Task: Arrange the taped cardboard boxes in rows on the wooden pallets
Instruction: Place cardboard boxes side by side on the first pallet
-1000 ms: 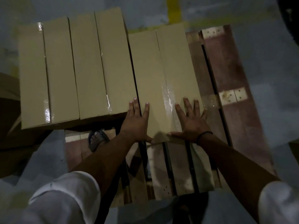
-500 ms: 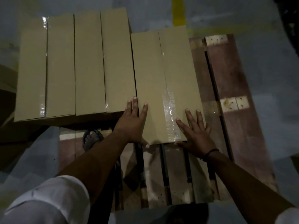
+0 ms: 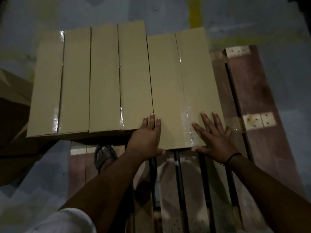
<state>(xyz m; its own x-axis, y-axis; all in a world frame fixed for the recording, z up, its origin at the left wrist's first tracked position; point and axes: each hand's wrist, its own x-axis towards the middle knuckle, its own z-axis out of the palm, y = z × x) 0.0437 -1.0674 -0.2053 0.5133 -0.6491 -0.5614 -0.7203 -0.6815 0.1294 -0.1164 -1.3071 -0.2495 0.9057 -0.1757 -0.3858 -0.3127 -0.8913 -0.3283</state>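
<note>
My left hand [image 3: 146,137] and right hand [image 3: 213,138], fingers spread flat, press the rightmost box [image 3: 183,84] on the pallet [image 3: 262,115]. Best push evenly toward twelve o'clock until flush with the row [image 3: 104,78] at nine.

Single view, head-worn, wide-angle. Faces forward and steeply down from standing height. Close range: left hand [image 3: 144,137] and right hand [image 3: 213,140] sit mid-frame, boxes [image 3: 104,78] fill the upper centre, pallet [image 3: 262,101] lies right and below, floor [image 3: 277,22] runs along the top edge.
</note>
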